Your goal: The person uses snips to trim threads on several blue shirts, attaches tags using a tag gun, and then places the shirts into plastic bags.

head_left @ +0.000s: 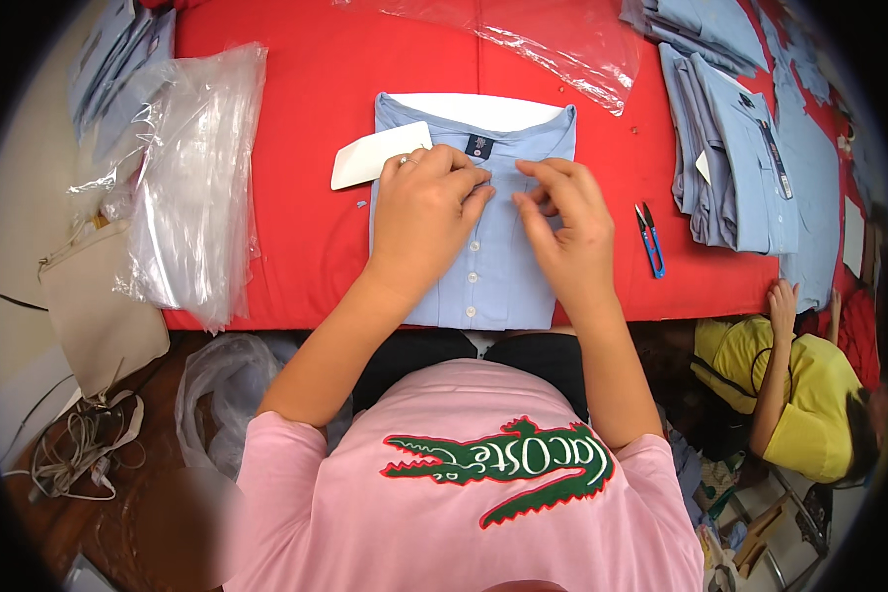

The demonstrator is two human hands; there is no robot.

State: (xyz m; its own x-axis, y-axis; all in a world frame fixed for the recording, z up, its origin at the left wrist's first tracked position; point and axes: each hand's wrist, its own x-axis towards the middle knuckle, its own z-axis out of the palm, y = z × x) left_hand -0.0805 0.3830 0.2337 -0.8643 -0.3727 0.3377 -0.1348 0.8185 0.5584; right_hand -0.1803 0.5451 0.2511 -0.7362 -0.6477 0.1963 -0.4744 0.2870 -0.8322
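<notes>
A folded light blue shirt (523,286) lies in front of me with its button placket facing up and a dark label (480,147) inside the neckline. My left hand (429,207) rests on the shirt's left side, its thumb and fingers pinched together at the top of the placket. Opposite it, my right hand (569,212) hovers at the right side of the neckline, fingers curled and thumb apart from the forefinger, with nothing visible in them. A white card (380,156) sticks out at the shirt's upper left, partly behind my left hand.
Clear plastic bags (197,187) lie on the red tablecloth (306,247) at left. Blue-handled thread snips (651,242) lie right of the shirt. Folded shirts (735,158) are stacked at far right. A person in yellow (809,395) sits at the lower right.
</notes>
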